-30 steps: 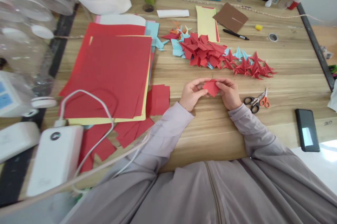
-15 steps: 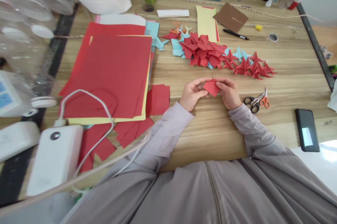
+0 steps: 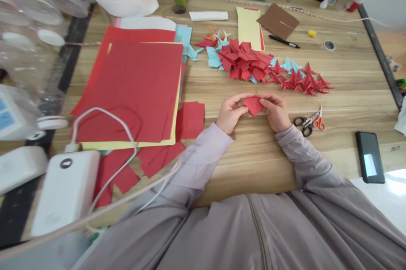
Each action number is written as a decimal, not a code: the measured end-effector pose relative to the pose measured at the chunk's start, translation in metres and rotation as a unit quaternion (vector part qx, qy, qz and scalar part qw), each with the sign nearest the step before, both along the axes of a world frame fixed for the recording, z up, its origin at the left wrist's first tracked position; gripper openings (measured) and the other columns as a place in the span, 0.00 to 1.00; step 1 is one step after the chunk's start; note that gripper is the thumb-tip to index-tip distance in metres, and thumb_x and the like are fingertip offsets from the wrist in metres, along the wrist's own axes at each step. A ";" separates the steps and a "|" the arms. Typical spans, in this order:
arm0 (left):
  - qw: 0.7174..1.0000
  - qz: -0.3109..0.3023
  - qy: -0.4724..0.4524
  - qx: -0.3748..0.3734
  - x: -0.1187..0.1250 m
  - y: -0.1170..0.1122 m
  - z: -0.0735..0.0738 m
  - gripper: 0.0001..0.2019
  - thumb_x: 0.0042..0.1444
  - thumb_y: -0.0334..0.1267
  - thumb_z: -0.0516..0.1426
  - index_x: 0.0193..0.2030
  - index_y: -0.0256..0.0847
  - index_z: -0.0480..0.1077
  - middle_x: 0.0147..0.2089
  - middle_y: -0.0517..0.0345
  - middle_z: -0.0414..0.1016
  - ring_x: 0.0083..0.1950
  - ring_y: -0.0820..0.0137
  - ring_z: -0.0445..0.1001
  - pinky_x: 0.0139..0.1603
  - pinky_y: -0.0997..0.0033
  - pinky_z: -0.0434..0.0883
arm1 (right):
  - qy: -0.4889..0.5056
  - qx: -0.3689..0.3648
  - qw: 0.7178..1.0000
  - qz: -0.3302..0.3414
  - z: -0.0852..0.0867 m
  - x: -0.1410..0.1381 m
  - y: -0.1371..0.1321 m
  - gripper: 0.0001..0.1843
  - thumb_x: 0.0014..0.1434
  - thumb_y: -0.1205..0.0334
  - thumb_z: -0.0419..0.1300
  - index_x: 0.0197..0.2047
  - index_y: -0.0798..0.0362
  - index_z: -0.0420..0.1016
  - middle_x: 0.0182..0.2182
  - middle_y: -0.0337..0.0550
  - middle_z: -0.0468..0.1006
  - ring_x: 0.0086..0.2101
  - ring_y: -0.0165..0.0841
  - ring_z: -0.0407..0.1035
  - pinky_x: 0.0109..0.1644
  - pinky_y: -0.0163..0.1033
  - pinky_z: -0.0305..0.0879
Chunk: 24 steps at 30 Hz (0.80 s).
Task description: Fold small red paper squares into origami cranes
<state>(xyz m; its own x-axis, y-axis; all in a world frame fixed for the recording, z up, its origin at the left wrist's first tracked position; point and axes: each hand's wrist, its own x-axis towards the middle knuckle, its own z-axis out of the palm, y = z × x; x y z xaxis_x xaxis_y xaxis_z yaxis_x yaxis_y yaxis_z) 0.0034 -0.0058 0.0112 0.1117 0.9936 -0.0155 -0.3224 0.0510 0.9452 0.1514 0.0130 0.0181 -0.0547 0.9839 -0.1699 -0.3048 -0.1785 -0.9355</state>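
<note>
A small piece of red paper (image 3: 253,105), partly folded, is held over the wooden table (image 3: 253,164), a little right of the frame's centre. It is pinched from both sides. The fingers of the left hand (image 3: 231,114) are closed on its left edge and those of the right hand (image 3: 276,112) on its right edge, with the thumbs pressed onto it.

A fold appears to be under way, part-way through the shaping, though which crease cannot be told. A further crease would call for the edges to be lined up and the grip shifted without the paper being let spring open.

Above the hands a heap of folded red and blue paper figures (image 3: 247,63) is spread. Scissors (image 3: 309,122) lie just right of the right hand, and a phone (image 3: 369,156) lies further right. Cut red squares (image 3: 191,119) are seen left of the left hand, with a stack of large red sheets (image 3: 133,88) beyond them.
</note>
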 end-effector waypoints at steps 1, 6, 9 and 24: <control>1.000 0.006 0.002 -0.002 0.000 0.000 0.000 0.19 0.43 0.32 0.58 0.45 0.39 0.73 0.41 0.54 0.78 0.35 0.69 0.75 0.31 0.70 0.74 | -0.002 0.006 1.000 0.003 0.000 0.000 0.000 0.15 0.38 0.54 0.72 0.30 0.49 0.77 0.27 0.35 0.79 0.29 0.30 0.70 0.36 0.37 0.68; 0.999 0.034 -0.004 -0.021 0.001 0.000 -0.001 0.16 0.44 0.32 0.58 0.43 0.39 0.74 0.40 0.55 0.78 0.37 0.69 0.76 0.34 0.70 0.74 | -0.005 0.025 0.999 0.028 0.000 0.000 -0.002 0.14 0.41 0.54 0.71 0.32 0.49 0.77 0.29 0.36 0.79 0.31 0.30 0.71 0.38 0.38 0.69; 0.998 0.046 -0.011 -0.031 0.002 0.001 -0.002 0.16 0.43 0.30 0.58 0.42 0.39 0.75 0.41 0.55 0.78 0.39 0.69 0.76 0.35 0.71 0.74 | -0.007 0.027 0.999 0.032 0.000 0.000 -0.003 0.14 0.41 0.54 0.71 0.32 0.48 0.77 0.29 0.35 0.79 0.30 0.31 0.71 0.37 0.39 0.70; 0.999 0.013 0.037 0.008 0.004 -0.001 0.002 0.15 0.46 0.33 0.62 0.43 0.38 0.74 0.36 0.55 0.77 0.31 0.70 0.75 0.33 0.67 0.75 | -0.038 0.032 0.997 0.056 -0.003 0.002 -0.004 0.10 0.46 0.56 0.69 0.33 0.48 0.80 0.31 0.36 0.81 0.31 0.30 0.72 0.37 0.37 0.69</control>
